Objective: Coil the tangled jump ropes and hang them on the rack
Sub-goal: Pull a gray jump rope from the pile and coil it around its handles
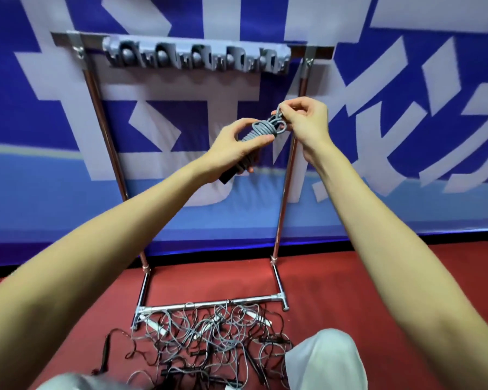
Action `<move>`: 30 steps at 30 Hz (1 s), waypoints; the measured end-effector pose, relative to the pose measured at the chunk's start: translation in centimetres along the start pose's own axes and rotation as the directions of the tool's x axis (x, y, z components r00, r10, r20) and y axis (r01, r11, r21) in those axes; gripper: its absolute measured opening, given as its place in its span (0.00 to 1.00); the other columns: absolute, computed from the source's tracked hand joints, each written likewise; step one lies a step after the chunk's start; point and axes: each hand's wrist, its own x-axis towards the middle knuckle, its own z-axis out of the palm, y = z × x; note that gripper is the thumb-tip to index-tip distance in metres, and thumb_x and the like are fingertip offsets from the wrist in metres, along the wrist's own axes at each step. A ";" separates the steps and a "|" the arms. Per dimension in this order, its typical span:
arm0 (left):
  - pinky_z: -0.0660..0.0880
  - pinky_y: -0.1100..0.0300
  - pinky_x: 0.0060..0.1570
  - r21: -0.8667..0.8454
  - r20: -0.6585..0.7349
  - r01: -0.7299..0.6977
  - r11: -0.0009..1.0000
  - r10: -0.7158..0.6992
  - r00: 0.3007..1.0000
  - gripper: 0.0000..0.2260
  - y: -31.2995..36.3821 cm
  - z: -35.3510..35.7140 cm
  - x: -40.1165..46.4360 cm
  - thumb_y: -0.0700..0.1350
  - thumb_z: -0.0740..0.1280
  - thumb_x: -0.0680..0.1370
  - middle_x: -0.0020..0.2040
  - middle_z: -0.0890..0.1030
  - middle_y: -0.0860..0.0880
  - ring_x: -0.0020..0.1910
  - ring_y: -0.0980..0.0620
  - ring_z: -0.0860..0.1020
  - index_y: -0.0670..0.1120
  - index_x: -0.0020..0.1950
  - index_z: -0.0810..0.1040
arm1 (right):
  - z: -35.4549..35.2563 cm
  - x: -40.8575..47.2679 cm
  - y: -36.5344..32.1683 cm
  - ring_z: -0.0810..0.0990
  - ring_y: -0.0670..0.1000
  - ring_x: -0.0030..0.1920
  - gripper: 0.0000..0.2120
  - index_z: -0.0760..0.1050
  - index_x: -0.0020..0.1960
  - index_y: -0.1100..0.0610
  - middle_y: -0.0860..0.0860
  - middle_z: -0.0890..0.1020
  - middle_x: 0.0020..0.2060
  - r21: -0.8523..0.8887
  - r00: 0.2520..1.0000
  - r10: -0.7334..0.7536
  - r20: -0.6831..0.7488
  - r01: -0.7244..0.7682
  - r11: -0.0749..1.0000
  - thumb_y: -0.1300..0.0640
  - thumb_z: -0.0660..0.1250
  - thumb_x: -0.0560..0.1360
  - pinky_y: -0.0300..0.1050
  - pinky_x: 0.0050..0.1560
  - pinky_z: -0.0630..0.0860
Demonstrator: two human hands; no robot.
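My left hand (234,144) grips a coiled grey jump rope (261,130) wound round its dark handles, whose black ends stick out below my palm. My right hand (304,118) pinches the rope's free end loop just right of the coil. Both hands are raised in front of the metal rack (286,175). Its grey holder strip (197,56) with several ball clips runs along the top bar. A tangled pile of grey and black jump ropes (206,342) lies on the red floor at the rack's foot.
A blue banner (40,122) with large white characters hangs right behind the rack. The rack's base bar (217,304) rests on the red floor (364,291). My knees in light trousers (326,358) show at the bottom edge, right beside the rope pile.
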 end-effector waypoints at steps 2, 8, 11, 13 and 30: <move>0.70 0.63 0.21 -0.004 0.005 0.005 1.000 -0.005 1.000 0.17 1.0 0.1 1.9 0.46 0.72 0.76 0.35 0.79 0.42 0.24 0.52 0.77 0.45 0.62 0.74 | -0.4 2.2 -0.5 0.82 0.43 0.32 0.10 0.77 0.37 0.59 0.54 0.81 0.33 -0.021 1.000 -0.025 0.018 0.025 0.999 0.69 0.66 0.75 0.37 0.35 0.78; 0.79 0.51 0.32 0.053 0.023 0.020 0.998 -0.022 1.000 0.11 1.0 0.4 7.7 0.44 0.75 0.73 0.36 0.78 0.38 0.32 0.44 0.79 0.39 0.40 0.76 | -0.6 8.9 -0.8 0.79 0.46 0.37 0.03 0.81 0.42 0.60 0.52 0.82 0.36 -0.149 0.991 -0.122 -0.048 0.114 0.982 0.67 0.70 0.72 0.38 0.41 0.76; 0.79 0.54 0.33 0.038 -0.049 0.019 0.999 -0.018 0.999 0.11 0.3 0.4 10.2 0.43 0.74 0.74 0.35 0.78 0.40 0.32 0.45 0.78 0.43 0.39 0.74 | -0.3 11.6 -0.3 0.79 0.45 0.37 0.03 0.82 0.41 0.60 0.49 0.81 0.34 -0.214 0.985 -0.149 -0.091 0.126 0.969 0.66 0.71 0.71 0.38 0.40 0.76; 0.77 0.58 0.31 0.040 -0.078 0.020 0.999 -0.017 0.997 0.10 -0.3 0.4 11.8 0.44 0.73 0.75 0.35 0.79 0.44 0.30 0.50 0.77 0.43 0.45 0.74 | -0.1 13.1 0.1 0.78 0.44 0.36 0.03 0.82 0.40 0.61 0.48 0.81 0.33 -0.246 0.983 -0.153 -0.100 0.124 0.961 0.66 0.71 0.71 0.39 0.40 0.76; 0.78 0.57 0.27 -0.039 -0.086 0.008 0.999 -0.012 0.996 0.12 -1.9 1.4 16.8 0.48 0.69 0.79 0.33 0.74 0.45 0.29 0.50 0.79 0.42 0.41 0.74 | 0.7 18.2 1.7 0.82 0.47 0.40 0.03 0.84 0.39 0.59 0.50 0.83 0.35 -0.254 0.977 -0.109 -0.182 0.060 0.965 0.65 0.73 0.68 0.40 0.42 0.79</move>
